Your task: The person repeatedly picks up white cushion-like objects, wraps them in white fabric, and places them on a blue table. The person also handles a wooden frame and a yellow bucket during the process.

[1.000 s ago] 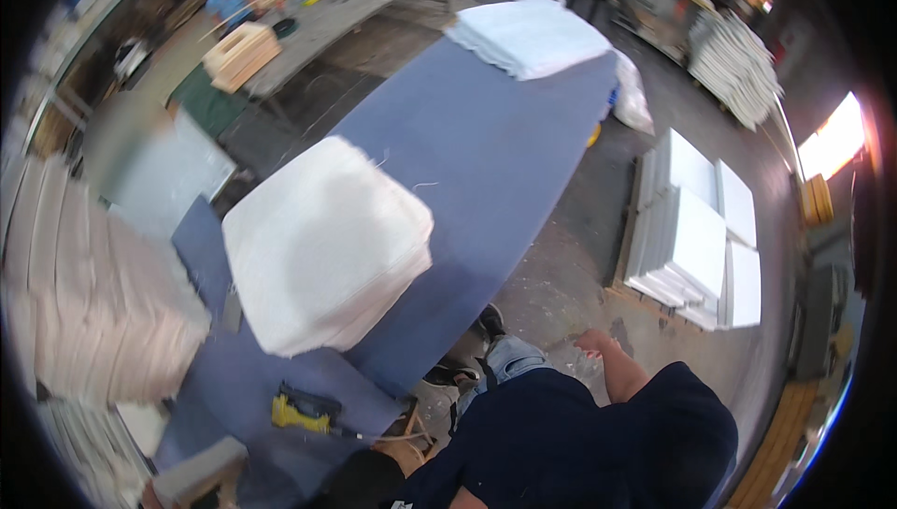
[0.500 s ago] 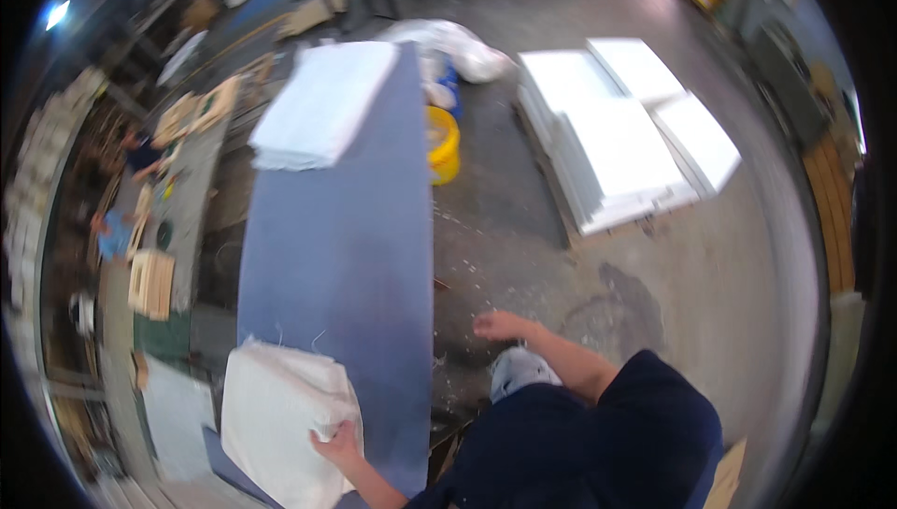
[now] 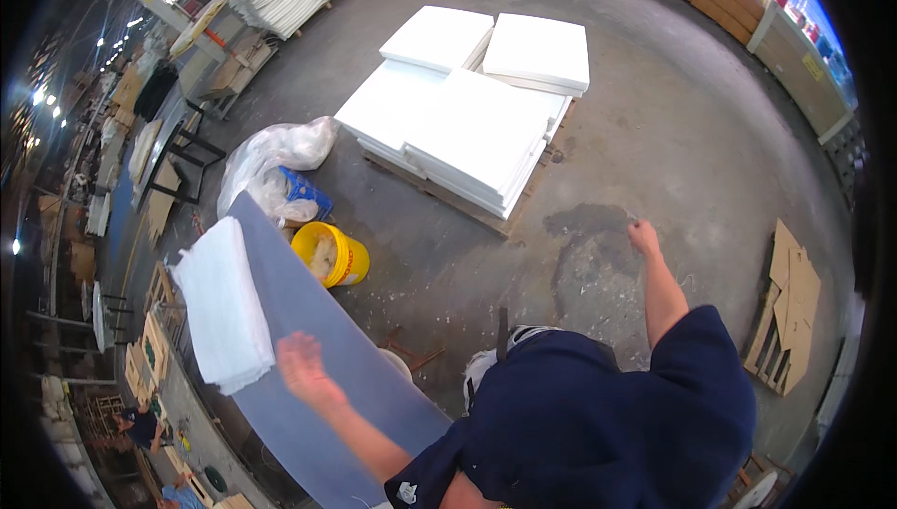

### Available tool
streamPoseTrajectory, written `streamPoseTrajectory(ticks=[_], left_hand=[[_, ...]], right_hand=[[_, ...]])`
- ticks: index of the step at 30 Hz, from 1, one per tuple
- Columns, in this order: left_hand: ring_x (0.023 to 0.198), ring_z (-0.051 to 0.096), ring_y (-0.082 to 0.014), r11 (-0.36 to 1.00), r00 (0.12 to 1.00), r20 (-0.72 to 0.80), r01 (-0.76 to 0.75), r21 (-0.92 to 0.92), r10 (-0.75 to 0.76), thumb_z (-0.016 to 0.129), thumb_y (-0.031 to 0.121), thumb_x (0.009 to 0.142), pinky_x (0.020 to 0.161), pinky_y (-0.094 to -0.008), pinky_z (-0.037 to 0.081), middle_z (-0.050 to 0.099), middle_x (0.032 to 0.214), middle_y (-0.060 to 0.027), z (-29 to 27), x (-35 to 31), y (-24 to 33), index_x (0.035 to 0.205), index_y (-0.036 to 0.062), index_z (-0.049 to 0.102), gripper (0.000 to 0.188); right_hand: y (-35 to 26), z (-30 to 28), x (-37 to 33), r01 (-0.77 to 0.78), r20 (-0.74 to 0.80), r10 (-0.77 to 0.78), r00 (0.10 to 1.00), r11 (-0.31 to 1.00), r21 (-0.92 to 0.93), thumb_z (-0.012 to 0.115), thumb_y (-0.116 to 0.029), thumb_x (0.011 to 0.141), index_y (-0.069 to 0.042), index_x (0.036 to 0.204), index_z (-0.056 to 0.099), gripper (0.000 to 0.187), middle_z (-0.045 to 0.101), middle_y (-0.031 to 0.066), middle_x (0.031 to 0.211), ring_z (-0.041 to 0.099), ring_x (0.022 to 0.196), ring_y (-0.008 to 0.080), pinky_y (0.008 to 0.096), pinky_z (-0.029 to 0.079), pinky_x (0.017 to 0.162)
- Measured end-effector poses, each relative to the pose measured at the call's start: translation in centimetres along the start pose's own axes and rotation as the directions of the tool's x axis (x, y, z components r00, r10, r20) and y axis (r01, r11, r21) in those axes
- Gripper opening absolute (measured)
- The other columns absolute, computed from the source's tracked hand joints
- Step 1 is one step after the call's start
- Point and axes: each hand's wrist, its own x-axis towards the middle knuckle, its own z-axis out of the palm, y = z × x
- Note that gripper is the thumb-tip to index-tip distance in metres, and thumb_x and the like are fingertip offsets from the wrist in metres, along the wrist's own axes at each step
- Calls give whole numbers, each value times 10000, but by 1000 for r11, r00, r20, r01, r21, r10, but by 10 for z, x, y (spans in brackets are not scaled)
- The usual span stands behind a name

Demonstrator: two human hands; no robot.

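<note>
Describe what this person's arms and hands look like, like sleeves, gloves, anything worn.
Both arms come out of a dark navy short-sleeved top, so the forearms are bare. The left hand is blurred, but no glove shows on it. The right hand is also bare, with no glove. No watch, band or marking can be made out on either wrist.

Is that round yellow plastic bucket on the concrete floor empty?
No. The yellow bucket stands upright and open, with pale scraps heaped inside; how deep they go cannot be told.
</note>
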Motion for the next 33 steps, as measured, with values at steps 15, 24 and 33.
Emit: streamPoseTrajectory(ticks=[15,24,33], left_hand=[[893,627,-179,830,856,162,404,383,-491,568,199,941,750,-285,497,658,1115,-108,84,224,-180,1263,42,559,359],[775,625,-153,841,547,807,-312,443,-222,670,200,893,683,-280,502,676,844,-75,418,439,-178,1207,20,610,367],[943,649,-234,832,-281,952,-552,-54,-124,593,200,915,817,-328,507,667,1089,-148,732,247,-262,1204,-12,607,360]], right_hand=[[-267,185,-69,216,506,-205,838,976,37,532,-380,893,-45,1149,647,437,695,137,1082,659,1000,284,403,505,874],[-348,115,-23,-54,170,-105,980,680,732,573,-388,941,-94,1222,620,409,697,85,968,659,935,149,325,516,818],[-125,223,-276,-753,165,965,202,45,657,595,-237,753,-85,781,715,196,697,65,722,664,603,161,330,535,559]])
